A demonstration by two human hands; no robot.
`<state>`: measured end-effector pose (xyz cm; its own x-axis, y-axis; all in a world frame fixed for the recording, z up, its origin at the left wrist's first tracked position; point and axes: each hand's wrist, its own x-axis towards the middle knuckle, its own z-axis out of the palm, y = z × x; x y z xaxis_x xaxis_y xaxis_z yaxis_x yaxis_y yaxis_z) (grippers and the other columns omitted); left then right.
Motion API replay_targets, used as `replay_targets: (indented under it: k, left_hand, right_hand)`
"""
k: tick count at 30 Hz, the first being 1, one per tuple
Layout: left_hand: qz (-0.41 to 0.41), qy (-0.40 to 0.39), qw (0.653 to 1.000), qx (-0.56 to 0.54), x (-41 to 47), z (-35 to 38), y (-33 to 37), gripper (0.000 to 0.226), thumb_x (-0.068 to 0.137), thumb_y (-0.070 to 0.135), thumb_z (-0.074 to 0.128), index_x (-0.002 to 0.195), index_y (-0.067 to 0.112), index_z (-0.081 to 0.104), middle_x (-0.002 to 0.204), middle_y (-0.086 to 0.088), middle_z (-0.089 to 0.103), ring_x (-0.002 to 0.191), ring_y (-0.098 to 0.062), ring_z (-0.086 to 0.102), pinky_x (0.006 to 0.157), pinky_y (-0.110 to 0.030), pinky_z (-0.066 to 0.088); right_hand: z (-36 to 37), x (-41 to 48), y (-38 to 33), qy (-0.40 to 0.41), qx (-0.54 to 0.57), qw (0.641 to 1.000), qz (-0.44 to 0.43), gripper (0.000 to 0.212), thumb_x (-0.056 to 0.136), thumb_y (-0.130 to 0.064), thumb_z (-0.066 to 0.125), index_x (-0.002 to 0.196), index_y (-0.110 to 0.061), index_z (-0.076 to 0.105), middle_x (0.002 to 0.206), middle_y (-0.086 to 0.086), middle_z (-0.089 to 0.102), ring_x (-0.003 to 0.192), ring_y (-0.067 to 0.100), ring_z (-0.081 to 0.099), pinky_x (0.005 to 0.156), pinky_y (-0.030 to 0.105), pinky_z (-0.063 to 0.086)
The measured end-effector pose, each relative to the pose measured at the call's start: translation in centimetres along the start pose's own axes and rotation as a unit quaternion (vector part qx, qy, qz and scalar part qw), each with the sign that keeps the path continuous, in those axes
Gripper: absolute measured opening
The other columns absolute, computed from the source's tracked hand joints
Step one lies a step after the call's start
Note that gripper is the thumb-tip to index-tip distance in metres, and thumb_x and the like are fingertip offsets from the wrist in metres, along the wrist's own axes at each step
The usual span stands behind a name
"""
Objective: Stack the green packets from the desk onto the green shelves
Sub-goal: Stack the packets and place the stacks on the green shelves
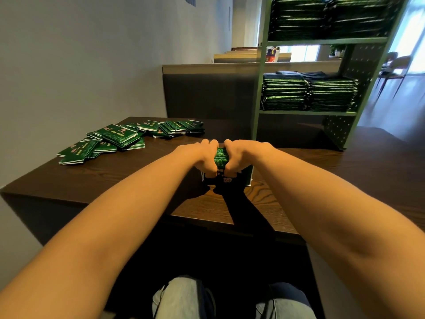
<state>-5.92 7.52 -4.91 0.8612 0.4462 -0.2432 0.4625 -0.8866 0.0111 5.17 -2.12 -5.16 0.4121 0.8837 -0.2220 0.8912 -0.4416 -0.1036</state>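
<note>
Evidently the step in hand is squaring a bundle (221,157) of packets before it goes to the shelves (305,112). The left grip (202,157) and right grip (243,155) are both curled tight round its top, thumbs on the near face, knuckles almost touching. The bundle stands on edge on the bench (138,180), directly between and under the two grips, with its lower corners showing below them. To do this well, tap the lower edge on the bench until the packets line up, keep the squeeze even from both sides so none slides out, then lift the lot whole onto the stacks (308,95) that have room above them. Loose packets (115,139) lie well to the left, near the wall.
</note>
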Motion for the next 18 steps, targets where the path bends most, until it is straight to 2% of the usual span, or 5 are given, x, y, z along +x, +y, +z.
replay_targets:
  k: [4, 8, 12, 15, 18]
  left_hand:
    - [-0.01, 0.009, 1.0, -0.023, 0.7, 0.9, -0.1, 0.069, 0.078, 0.029, 0.071, 0.132, 0.017, 0.03, 0.121, -0.011, 0.04, 0.111, -0.032, 0.049, 0.096, -0.051, 0.049]
    - [-0.004, 0.017, 0.997, -0.076, 0.9, 1.3, -0.2, 0.067, 0.078, 0.026, 0.072, 0.13, 0.018, 0.031, 0.119, -0.011, 0.041, 0.101, -0.03, 0.054, 0.091, -0.049, 0.053]
    - [0.014, 0.082, 0.987, -0.138, 0.8, 1.9, -1.6, 0.091, 0.069, 0.034, 0.074, 0.145, 0.028, 0.024, 0.13, -0.009, 0.044, 0.111, -0.032, 0.055, 0.093, -0.052, 0.052]
    - [0.026, 0.219, 0.938, -0.266, 0.3, 1.9, -3.0, 0.099, 0.068, 0.033, 0.075, 0.152, 0.028, 0.021, 0.144, -0.011, 0.045, 0.128, -0.032, 0.049, 0.103, -0.049, 0.046]
    - [-0.046, 0.248, 0.839, -0.482, -0.5, 1.8, -3.3, 0.086, 0.07, 0.036, 0.07, 0.146, 0.027, 0.031, 0.139, -0.016, 0.052, 0.122, -0.036, 0.054, 0.099, -0.05, 0.047]
  right_hand:
    - [0.3, 0.2, 0.0, 0.002, 0.004, 1.0, 0.0, 0.077, 0.067, -0.042, 0.081, 0.128, -0.018, 0.041, 0.111, 0.006, 0.061, 0.102, 0.025, 0.064, 0.096, 0.047, 0.057]
    - [0.5, 0.4, 0.1, 0.008, 0.021, 1.0, 0.003, 0.067, 0.078, -0.039, 0.08, 0.126, -0.016, 0.04, 0.099, 0.002, 0.058, 0.094, 0.021, 0.062, 0.086, 0.038, 0.056]
    - [0.6, 0.0, 0.2, 0.054, 0.027, 0.998, 0.033, 0.062, 0.077, -0.047, 0.078, 0.119, -0.019, 0.042, 0.096, 0.001, 0.056, 0.092, 0.023, 0.061, 0.082, 0.04, 0.055]
    - [0.4, -0.4, 0.6, 0.101, 0.114, 0.985, 0.075, 0.058, 0.077, -0.049, 0.076, 0.115, -0.017, 0.046, 0.1, 0.006, 0.06, 0.092, 0.027, 0.062, 0.083, 0.04, 0.056]
    - [0.0, -1.0, 0.4, 0.154, 0.277, 0.945, 0.085, 0.049, 0.079, -0.042, 0.076, 0.111, -0.012, 0.057, 0.102, 0.008, 0.064, 0.095, 0.025, 0.064, 0.077, 0.033, 0.053]
